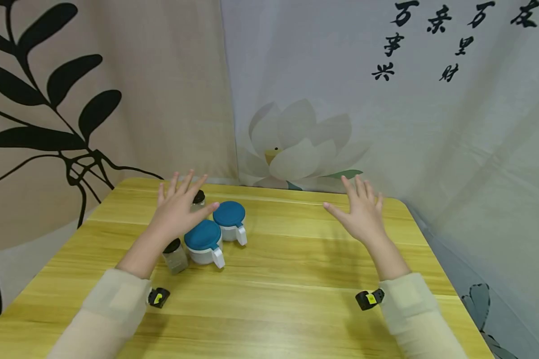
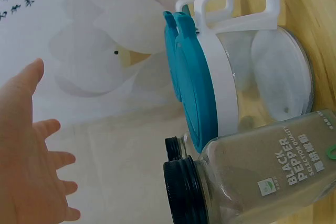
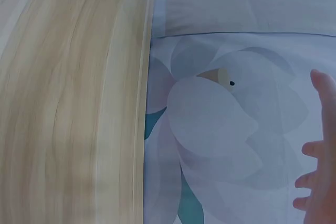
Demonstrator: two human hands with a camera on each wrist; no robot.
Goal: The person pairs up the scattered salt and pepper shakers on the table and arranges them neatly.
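Note:
My left hand [image 1: 176, 209] hovers over the table's left side with fingers spread, holding nothing. Just beyond and below it stand two clear jars with blue lids, a nearer jar [image 1: 203, 242] and a farther jar [image 1: 230, 219], each with a white handle. A black-capped pepper bottle [image 1: 176, 257] is under the left wrist; its label reads black pepper in the left wrist view [image 2: 283, 166]. Another black-capped bottle [image 1: 198, 198] is partly hidden behind the left hand. On the right, my right hand [image 1: 361, 214] is raised above the table, fingers apart, touching nothing.
The wooden table [image 1: 287, 299] has its far edge against a hanging cloth [image 1: 296, 75] printed with a lotus and dark characters. A second cloth with dark leaves [image 1: 63, 80] hangs at left. Small black cameras [image 1: 158, 297] sit at both wrists.

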